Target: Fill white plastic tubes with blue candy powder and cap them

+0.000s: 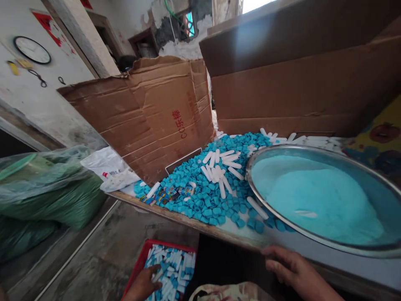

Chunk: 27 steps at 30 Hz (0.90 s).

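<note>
Down at the bottom, my left hand (144, 282) reaches into a red crate (141, 256) filled with white tubes that have blue caps. Its thumb and fingers close around one white tube (158, 275) there. My right hand (290, 266) is at the table's front edge, below the large metal basin (254, 186). Its fingers are apart and loosely bent, and nothing shows between them. Pale blue powder (319, 196) is heaped in the basin, with a whitish object partly sunk in it. Loose blue caps (206, 202) cover the table, and several white tubes (216, 173) lie on top of them.
Cardboard sheets (156, 113) stand along the back and left of the table (225, 236). Small colourful wrappers (169, 194) lie among the caps. A white plastic bag (109, 169) rests at the left corner, beside green sacks (62, 198) on the floor.
</note>
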Tool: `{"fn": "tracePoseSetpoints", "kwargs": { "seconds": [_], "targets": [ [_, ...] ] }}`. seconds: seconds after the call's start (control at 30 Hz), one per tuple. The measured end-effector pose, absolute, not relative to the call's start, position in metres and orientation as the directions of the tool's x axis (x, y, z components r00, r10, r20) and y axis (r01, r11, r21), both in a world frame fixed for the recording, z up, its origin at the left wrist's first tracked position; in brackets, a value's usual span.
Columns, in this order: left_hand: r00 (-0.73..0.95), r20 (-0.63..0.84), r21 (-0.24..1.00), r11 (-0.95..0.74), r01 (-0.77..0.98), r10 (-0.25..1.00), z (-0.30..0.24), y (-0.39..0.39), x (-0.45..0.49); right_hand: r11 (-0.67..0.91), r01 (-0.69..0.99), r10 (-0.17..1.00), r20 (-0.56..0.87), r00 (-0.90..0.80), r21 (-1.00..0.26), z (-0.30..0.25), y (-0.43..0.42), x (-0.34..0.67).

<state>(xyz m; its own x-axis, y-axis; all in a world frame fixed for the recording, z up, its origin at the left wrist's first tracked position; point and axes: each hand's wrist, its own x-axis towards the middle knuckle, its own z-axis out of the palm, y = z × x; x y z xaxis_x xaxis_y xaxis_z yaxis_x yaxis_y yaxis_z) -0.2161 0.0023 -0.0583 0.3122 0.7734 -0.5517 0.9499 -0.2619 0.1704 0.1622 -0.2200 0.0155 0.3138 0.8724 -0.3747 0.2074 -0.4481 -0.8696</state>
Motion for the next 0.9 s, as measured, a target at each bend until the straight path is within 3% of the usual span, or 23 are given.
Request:
{"fn": "tracePoseSetpoints", "kwargs": {
  "seconds": [0.13,0.23,0.3,0.37,0.57,0.73,0.9],
  "targets": [
    [0.461,-0.273,0.374,-0.348,0.860,0.845,-0.033,0.015,-0.176,-0.436,0.190,0.861,-0.345,0.374,-0.880,0.009,-0.226,0.163],
    [0.649,0.013,0.523,-0.559,0.644,0.760,0.019,0.022,-0.099,-0.423,0.202,0.854,-0.314,0.415,-0.883,0.012,-0.228,0.163],
    [0.723,0.092,0.507,-0.657,0.559,0.685,0.049,0.021,-0.039,-0.420,0.197,0.846,-0.305,0.437,-0.886,0.013,-0.229,0.163],
    [0.748,0.025,0.407,-0.690,0.599,0.663,0.065,0.019,0.017,-0.410,0.199,0.845,-0.288,0.451,-0.890,0.012,-0.230,0.161],
    [0.725,-0.046,0.297,-0.684,0.667,0.687,0.052,0.021,0.106,-0.394,0.130,0.840,-0.299,0.452,-0.910,0.005,-0.239,0.152],
    [0.721,-0.118,0.328,-0.658,0.678,0.683,0.040,0.034,0.096,-0.402,0.155,0.830,-0.287,0.479,-0.902,0.007,-0.239,0.155],
    [0.752,-0.129,0.355,-0.678,0.643,0.646,0.038,0.030,0.085,-0.338,0.333,0.864,-0.150,0.480,-0.880,0.020,-0.216,0.157]
  ]
}}
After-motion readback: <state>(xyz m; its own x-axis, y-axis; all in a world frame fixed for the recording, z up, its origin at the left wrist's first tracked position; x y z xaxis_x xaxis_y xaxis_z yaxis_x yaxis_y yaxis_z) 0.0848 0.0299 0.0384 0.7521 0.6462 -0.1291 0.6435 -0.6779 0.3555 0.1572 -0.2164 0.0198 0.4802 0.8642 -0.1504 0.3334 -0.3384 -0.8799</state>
